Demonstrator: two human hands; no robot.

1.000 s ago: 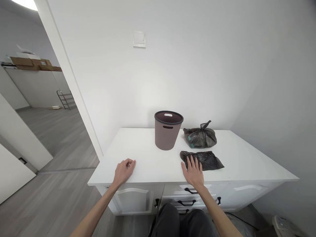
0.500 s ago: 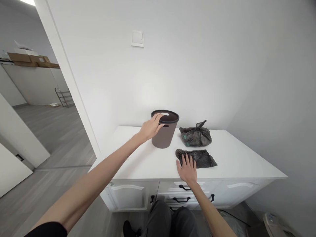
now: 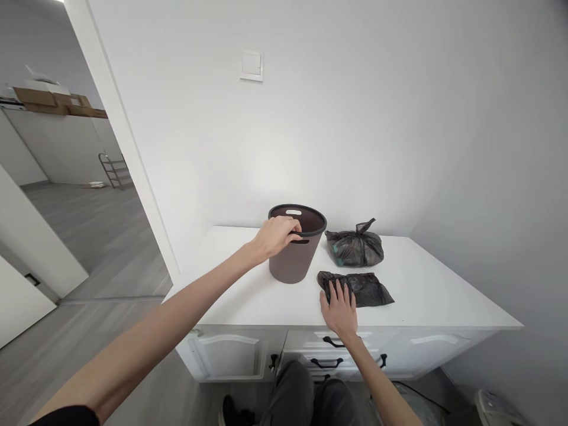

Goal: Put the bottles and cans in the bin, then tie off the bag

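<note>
A brown trash can [image 3: 290,263] with a black rim and handle slots stands upright on the white cabinet top [image 3: 261,305]. My left hand [image 3: 276,235] is closed over the near side of its rim, fingers curled inward. My right hand [image 3: 339,307] lies flat with fingers spread, its fingertips on a folded black trash bag [image 3: 370,290]. Behind that bag sits a full black trash bag [image 3: 355,247], knotted at the top, with green bits showing through the plastic.
The cabinet has drawers with black handles [image 3: 326,361] along its front. A light switch [image 3: 251,65] is on the wall behind. To the left, a doorway opens on a room with cardboard boxes [image 3: 48,100] and a metal rack [image 3: 115,171]. My legs are below the cabinet edge.
My left hand has closed on the trash can's rim, and the can has come a little nearer to me. My right hand stays on the folded bag.
</note>
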